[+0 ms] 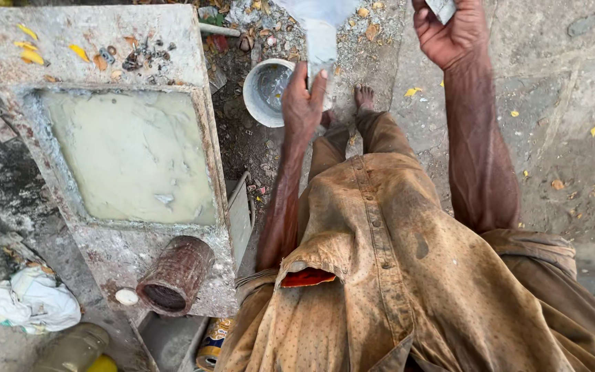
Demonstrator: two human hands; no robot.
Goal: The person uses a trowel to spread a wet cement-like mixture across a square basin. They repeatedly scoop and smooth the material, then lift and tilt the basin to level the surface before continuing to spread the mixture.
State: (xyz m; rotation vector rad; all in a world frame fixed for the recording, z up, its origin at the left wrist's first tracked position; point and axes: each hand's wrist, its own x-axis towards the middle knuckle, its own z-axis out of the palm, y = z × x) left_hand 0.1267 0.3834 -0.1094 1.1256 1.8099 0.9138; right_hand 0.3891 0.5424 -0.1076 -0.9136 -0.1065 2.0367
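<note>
Left hand (303, 103) is wrapped around the lower end of a pale sack (320, 34), fingers curled shut on it. The sack runs straight up from that grip, long axis toward the top edge, its lower end pointing down beside the bucket (259, 96) just left of the hand. Right hand (452, 31), up and to the right, pinches a pale corner closed. Rubble crowds the bucket's far side; bare ground opens out right of the grip, past a bare foot (364, 98).
</note>
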